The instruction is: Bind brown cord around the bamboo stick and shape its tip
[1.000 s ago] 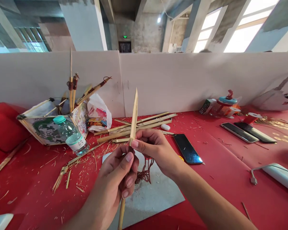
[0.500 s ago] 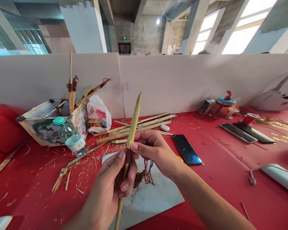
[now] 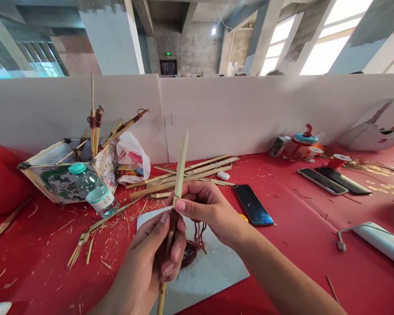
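Note:
A bamboo stick point(image 3: 181, 168) with a long pointed, blade-like tip stands almost upright in front of me. Brown cord point(image 3: 172, 222) is wound round it just below the pale tip. My left hand point(image 3: 153, 247) closes its fingers round the wrapped part and the shaft, thumb pointing up. Higher up, my right hand point(image 3: 210, 208) pinches the stick with thumb and fingers where tip and winding meet. Loose brown cord point(image 3: 199, 236) hangs below the right hand over a grey-white board point(image 3: 219, 271); its upper end is hidden by the hands.
Split bamboo strips point(image 3: 190, 175) and shavings lie on the red table. A phone point(image 3: 253, 204) lies to the right, a water bottle point(image 3: 95, 192) leans against a paper-sided box point(image 3: 52, 179) holding similar sticks. A white partition point(image 3: 216, 113) borders the back.
The stick has turned slightly in my hands, so its tip shows a paler face and leans less to the right. The loose cord has shifted below. Both hands keep their grip.

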The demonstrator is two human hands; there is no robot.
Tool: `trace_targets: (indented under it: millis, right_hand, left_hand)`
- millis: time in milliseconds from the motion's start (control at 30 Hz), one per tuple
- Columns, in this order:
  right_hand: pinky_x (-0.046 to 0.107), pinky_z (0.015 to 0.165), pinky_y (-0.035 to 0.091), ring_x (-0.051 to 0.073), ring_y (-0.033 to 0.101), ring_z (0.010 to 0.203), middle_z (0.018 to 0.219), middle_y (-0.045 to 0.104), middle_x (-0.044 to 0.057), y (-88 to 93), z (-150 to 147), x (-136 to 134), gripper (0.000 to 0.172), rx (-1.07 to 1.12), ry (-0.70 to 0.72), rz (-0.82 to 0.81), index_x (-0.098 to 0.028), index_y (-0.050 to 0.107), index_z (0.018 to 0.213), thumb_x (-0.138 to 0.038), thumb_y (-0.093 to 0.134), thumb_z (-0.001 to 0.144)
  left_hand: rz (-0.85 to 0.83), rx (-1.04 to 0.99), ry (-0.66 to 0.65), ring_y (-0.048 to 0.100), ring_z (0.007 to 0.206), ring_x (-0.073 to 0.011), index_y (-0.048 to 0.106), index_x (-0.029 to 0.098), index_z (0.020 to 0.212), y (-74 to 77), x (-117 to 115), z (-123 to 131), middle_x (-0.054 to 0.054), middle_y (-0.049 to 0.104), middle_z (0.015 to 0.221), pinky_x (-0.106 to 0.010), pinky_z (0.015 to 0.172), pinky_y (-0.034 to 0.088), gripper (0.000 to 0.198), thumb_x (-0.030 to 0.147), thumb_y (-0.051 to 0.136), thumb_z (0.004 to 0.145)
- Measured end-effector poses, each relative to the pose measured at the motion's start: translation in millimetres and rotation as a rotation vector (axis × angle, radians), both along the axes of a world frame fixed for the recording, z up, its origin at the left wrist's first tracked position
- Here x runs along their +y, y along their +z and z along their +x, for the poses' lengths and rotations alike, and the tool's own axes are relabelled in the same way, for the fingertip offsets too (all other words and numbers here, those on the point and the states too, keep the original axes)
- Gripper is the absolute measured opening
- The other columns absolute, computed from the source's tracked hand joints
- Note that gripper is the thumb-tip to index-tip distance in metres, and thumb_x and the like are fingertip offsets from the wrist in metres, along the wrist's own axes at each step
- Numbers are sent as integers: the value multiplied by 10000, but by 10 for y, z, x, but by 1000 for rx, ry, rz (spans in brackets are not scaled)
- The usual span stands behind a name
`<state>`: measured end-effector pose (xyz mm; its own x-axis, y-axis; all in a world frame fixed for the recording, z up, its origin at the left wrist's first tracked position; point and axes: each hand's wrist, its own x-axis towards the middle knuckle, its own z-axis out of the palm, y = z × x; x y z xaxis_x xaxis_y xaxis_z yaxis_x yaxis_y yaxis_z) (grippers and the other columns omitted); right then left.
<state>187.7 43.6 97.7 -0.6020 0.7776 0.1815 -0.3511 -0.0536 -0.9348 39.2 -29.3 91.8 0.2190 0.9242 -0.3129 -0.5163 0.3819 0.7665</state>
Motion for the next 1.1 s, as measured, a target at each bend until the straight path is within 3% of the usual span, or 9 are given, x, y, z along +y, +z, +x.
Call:
trace_targets:
  millis: [133, 200, 400, 633, 800, 933, 1100]
  right_hand:
    - [227, 564, 387, 81, 514, 589, 663, 599, -38, 10, -27, -16, 375, -58, -128, -28, -169, 665, 754, -436, 921, 697]
    - [226, 566, 384, 88, 522, 609, 677, 609, -30, 6, -36, -17, 378, -52, -120, -48, -167, 674, 756, -439, 926, 685]
    - [223, 461, 198, 54, 361, 507, 658, 634, -32, -66, -4, 25, 251, -36, -11, -45, -167, 733, 904, -397, 811, 843]
    - [215, 518, 329, 66, 480, 595, 725, 642, -19, -49, -44, 0, 273, 12, -93, -71, -161, 714, 814, -357, 891, 744]
    - [218, 523, 346, 73, 506, 605, 749, 664, -20, -7, -44, -20, 295, 3, -53, -76, -171, 718, 954, -363, 866, 786]
    - [220, 541, 345, 80, 519, 604, 724, 670, -21, -12, -19, -10, 325, -20, 26, -59, -184, 726, 1080, -410, 801, 858]
    - [226, 512, 287, 73, 484, 581, 705, 662, -5, -46, 0, 8, 287, -45, 29, -38, -162, 733, 842, -443, 789, 857]
  left_hand:
    - [76, 37, 8, 352, 449, -34, 591, 197, 870, 2, 13, 9, 62, 519, 591, -165, 426, 281, 436, 511, 867, 747]
    - [63, 38, 4, 308, 436, -24, 598, 205, 901, -4, 13, 4, 80, 493, 575, -160, 416, 236, 419, 451, 894, 734]
    - [-2, -57, -1, 314, 445, -25, 649, 164, 858, -14, -18, -35, 57, 502, 558, -173, 428, 243, 437, 535, 854, 750]
    - [37, -20, 17, 221, 463, -31, 583, 209, 896, -31, -18, -23, 79, 472, 575, -173, 431, 182, 403, 514, 828, 799]
    - [35, -33, 61, 227, 475, -35, 606, 196, 870, -7, -6, -15, 82, 452, 558, -172, 437, 207, 407, 518, 841, 785]
    - [-30, -70, 35, 220, 456, -25, 656, 157, 810, 11, -12, -18, 78, 437, 512, -166, 421, 196, 469, 539, 900, 689]
    - [-55, -81, -7, 190, 457, -20, 661, 154, 813, 10, -18, -24, 82, 421, 505, -167, 418, 174, 482, 537, 913, 666]
